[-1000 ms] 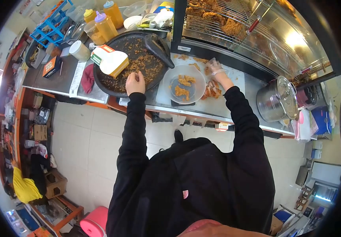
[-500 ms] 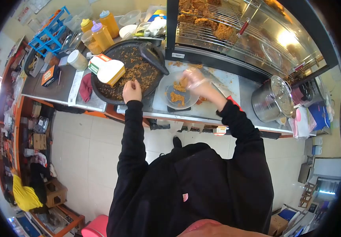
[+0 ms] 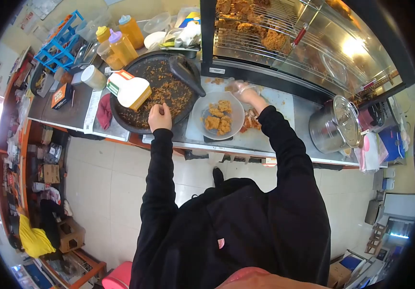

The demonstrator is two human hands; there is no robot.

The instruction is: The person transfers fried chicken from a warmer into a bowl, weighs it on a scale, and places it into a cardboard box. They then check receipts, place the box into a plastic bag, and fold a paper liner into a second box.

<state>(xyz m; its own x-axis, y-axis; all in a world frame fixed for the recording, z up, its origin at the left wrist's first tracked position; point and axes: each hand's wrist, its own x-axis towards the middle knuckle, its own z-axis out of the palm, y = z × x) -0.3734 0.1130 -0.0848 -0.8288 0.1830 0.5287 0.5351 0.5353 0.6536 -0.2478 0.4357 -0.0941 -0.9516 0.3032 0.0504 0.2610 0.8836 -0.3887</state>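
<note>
Chunks of fried chicken [image 3: 224, 126] lie in a translucent round bowl [image 3: 236, 113], ahead of me on the counter [image 3: 249, 139]. The bowl has no long axis; it sits left of my right hand [image 3: 242, 90] and a little nearer my body, with that hand the closer of my two. Loose chicken pieces [image 3: 251, 121] rest just right of the bowl, on the near side of my right wrist. My bare left hand [image 3: 160, 117] curls into a loose fist at the near rim of the black mortar [image 3: 133, 128], nothing visible in it. My right, in a clear plastic glove, is by the bowl's far right edge; I cannot tell whether its fingers are closed or hold anything. Farther off are the pestle [image 3: 185, 74] and the display cabinet [image 3: 246, 72].
</note>
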